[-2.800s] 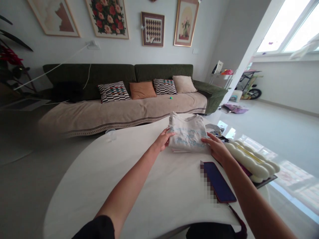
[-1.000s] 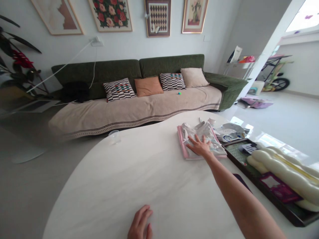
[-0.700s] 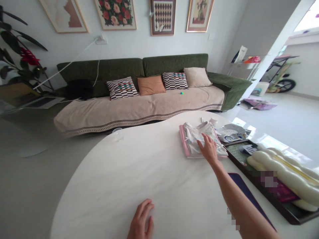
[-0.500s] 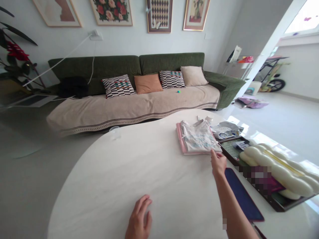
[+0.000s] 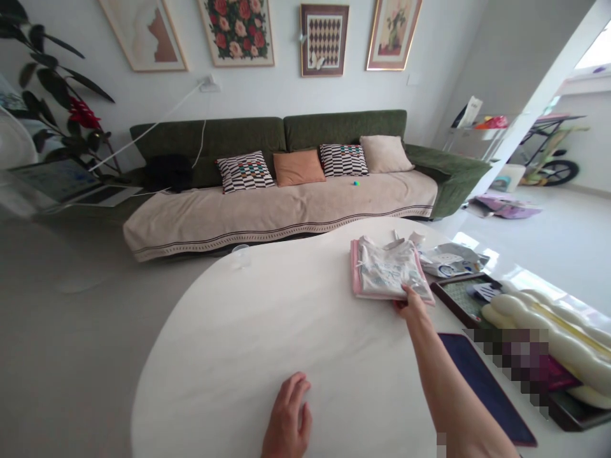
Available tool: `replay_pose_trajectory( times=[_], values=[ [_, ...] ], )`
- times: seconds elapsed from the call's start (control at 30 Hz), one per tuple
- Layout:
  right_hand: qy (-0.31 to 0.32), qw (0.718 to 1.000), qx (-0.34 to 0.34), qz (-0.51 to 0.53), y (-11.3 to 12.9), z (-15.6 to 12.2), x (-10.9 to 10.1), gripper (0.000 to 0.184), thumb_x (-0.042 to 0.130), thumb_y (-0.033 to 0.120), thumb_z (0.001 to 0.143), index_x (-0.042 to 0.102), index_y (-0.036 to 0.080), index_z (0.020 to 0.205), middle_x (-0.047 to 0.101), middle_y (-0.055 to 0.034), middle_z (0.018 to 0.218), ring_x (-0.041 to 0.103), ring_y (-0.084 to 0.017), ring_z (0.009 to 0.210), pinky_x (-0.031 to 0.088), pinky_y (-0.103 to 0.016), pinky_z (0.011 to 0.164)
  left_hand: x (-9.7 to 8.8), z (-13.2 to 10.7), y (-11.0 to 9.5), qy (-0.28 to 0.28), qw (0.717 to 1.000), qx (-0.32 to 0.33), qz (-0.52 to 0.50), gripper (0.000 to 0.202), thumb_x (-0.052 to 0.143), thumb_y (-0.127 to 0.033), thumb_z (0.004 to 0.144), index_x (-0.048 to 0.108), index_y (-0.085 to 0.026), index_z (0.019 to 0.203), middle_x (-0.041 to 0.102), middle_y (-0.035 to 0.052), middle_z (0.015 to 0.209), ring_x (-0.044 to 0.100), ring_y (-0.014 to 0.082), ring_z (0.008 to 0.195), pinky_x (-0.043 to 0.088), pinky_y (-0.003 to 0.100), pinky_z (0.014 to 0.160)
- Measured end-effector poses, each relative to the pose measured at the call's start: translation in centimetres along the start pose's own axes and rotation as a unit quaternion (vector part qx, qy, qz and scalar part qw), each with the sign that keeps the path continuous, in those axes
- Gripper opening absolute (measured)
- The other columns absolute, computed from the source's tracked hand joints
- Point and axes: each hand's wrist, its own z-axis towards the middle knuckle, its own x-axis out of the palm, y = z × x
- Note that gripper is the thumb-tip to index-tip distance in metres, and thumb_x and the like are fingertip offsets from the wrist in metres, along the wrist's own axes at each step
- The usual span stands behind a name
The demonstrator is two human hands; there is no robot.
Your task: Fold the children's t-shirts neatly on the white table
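Observation:
A folded cream shirt with pale blue lettering (image 5: 389,275) lies on top of a folded pink garment (image 5: 356,273) on the round white table (image 5: 248,343). My right hand (image 5: 411,306) reaches out to the near edge of this stack, fingers curled at its corner and touching it. My left hand (image 5: 287,421) rests flat on the table near the front edge, fingers stretched out, holding nothing.
A dark phone (image 5: 484,388) lies by my right forearm. A dark tray (image 5: 453,299) at right holds a cream ribbed cushion (image 5: 548,331). Papers (image 5: 451,259) sit beyond the stack, a small glass (image 5: 241,256) at the table's far edge. A green sofa (image 5: 296,165) stands behind.
The folded shirt now sits on the pink garment. My right hand slid from the top of the stack back to its near edge. My left hand came down flat on the table.

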Motion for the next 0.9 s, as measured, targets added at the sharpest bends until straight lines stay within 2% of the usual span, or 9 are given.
replay_pose_trajectory(
  times=[0.23,0.33,0.43,0.5,0.57,0.67,0.77,0.87,0.9],
  values=[
    [0.067,0.995,0.08,0.003,-6.6,-9.8,-2.8,0.031,0.067,0.024,0.062,0.052,0.021,0.089,0.055,0.0046,0.065,0.053,-0.01,0.053,0.047,-0.022,0.05,-0.2,-0.1,-0.5,-0.003,0.997,-0.03,-0.069,0.036,0.041,-0.011,0.075,0.057,-0.018,0.106,0.054,0.0103,0.116,0.049,0.0202,0.11,0.041,0.037,0.095],
    [0.105,0.989,0.103,-0.002,-10.3,-15.8,-6.2,0.038,0.072,0.029,0.056,0.055,0.021,0.09,0.059,0.0042,0.067,0.055,-0.011,0.054,0.049,-0.023,0.05,-0.6,-0.1,-0.7,-0.032,0.989,-0.048,-0.133,0.033,0.042,-0.013,0.075,0.057,-0.017,0.104,0.056,0.0101,0.111,0.051,0.02,0.107,0.041,0.037,0.094],
    [0.165,0.978,0.128,-0.025,-13.0,-20.8,-10.7,0.049,0.075,0.032,0.053,0.056,0.022,0.097,0.064,0.0014,0.085,0.061,-0.014,0.067,0.052,-0.026,0.059,-1.9,-0.9,-0.7,-0.125,0.963,-0.123,-0.202,0.025,0.043,-0.021,0.079,0.056,-0.016,0.1,0.059,0.0108,0.101,0.056,0.02,0.098,0.046,0.035,0.086],
    [0.202,0.971,0.12,-0.037,-13.6,-22.6,-13.4,0.052,0.075,0.034,0.053,0.056,0.023,0.101,0.064,0.0003,0.097,0.062,-0.017,0.081,0.052,-0.028,0.067,-3.5,-1.7,-0.7,-0.178,0.937,-0.18,-0.24,0.023,0.045,-0.03,0.081,0.056,-0.017,0.096,0.06,0.0105,0.096,0.059,0.0198,0.091,0.049,0.033,0.08],
    [0.217,0.971,0.09,-0.033,-13.3,-23.1,-14.8,0.054,0.074,0.036,0.055,0.057,0.022,0.104,0.065,-0.001,0.1,0.061,-0.02,0.089,0.051,-0.028,0.071,-5.4,-2.5,-0.8,-0.174,0.923,-0.206,-0.276,0.026,0.049,-0.038,0.08,0.057,-0.017,0.093,0.061,0.0103,0.096,0.059,0.0199,0.089,0.049,0.031,0.079],
    [0.22,0.974,0.045,-0.035,-11.8,-22.6,-14.2,0.055,0.071,0.04,0.055,0.059,0.018,0.103,0.067,-0.0027,0.089,0.062,-0.021,0.084,0.05,-0.028,0.067,-7.9,-2.7,-1.5,-0.076,0.916,-0.202,-0.339,0.035,0.051,-0.045,0.078,0.058,-0.017,0.1,0.059,0.0113,0.108,0.057,0.0203,0.099,0.046,0.031,0.086],
    [0.224,0.971,-0.008,-0.083,-10.2,-23.3,-10.9,0.046,0.07,0.037,0.053,0.062,0.012,0.091,0.067,-0.004,0.076,0.062,-0.02,0.071,0.049,-0.028,0.061,-9.6,-2.1,-2.4,0.049,0.894,-0.201,-0.398,0.05,0.051,-0.049,0.078,0.051,-0.019,0.118,0.05,0.0115,0.125,0.048,0.0207,0.113,0.041,0.031,0.092],
    [0.267,0.948,-0.101,-0.138,-9.1,-27.6,-6.2,0.036,0.067,0.032,0.057,0.063,0.013,0.086,0.065,-0.0011,0.071,0.059,-0.018,0.068,0.046,-0.025,0.06,-10.7,-1.6,-2.2,0.132,0.851,-0.236,-0.449,0.061,0.041,-0.058,0.08,0.038,-0.023,0.13,0.046,0.0109,0.129,0.046,0.0208,0.116,0.041,0.035,0.092],
    [0.305,0.92,-0.163,-0.183,-9.0,-29.8,-4.7,0.034,0.065,0.032,0.06,0.063,0.013,0.088,0.065,-0.0004,0.072,0.059,-0.017,0.069,0.045,-0.025,0.061,-11.0,-1.6,-1.7,0.144,0.833,-0.257,-0.469,0.064,0.033,-0.061,0.081,0.034,-0.024,0.132,0.048,0.0111,0.127,0.049,0.0209,0.113,0.042,0.036,0.089]
  ],
)
